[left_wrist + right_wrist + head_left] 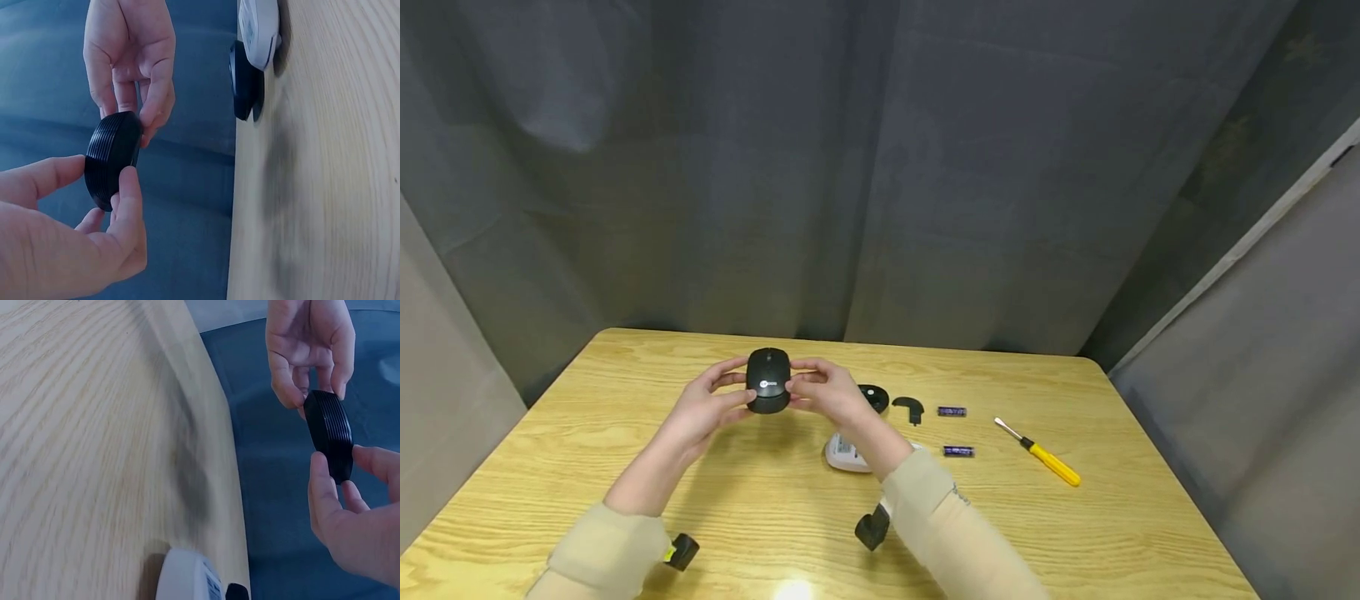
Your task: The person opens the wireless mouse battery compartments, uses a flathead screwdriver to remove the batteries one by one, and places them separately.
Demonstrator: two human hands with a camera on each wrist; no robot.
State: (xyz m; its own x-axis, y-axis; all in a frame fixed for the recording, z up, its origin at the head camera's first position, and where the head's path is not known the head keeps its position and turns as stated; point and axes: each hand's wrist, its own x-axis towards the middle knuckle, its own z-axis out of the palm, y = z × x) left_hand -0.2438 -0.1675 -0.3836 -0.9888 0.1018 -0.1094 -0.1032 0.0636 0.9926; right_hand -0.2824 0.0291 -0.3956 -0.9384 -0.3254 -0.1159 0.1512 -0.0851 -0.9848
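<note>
A black computer mouse point(768, 379) is held up over the far left part of the table, its logo side facing the head camera. My left hand point(700, 412) pinches one side of it with thumb and fingertips. On the opposite side my right hand point(833, 396) grips it the same way. Both wrist views show the ridged end of the mouse point(112, 156) and the fingers of both hands around its edges. Below it, the mouse's shadow falls on the wooden table point(760, 517).
A white mouse point(842, 454), label side up, and a black mouse part point(874, 397) lie partly behind the right forearm. Further right are a curved black cover point(912, 408), a purple battery point(952, 412), a second battery point(958, 451) and a yellow-handled screwdriver point(1052, 465). A dark curtain point(850, 167) hangs behind the table.
</note>
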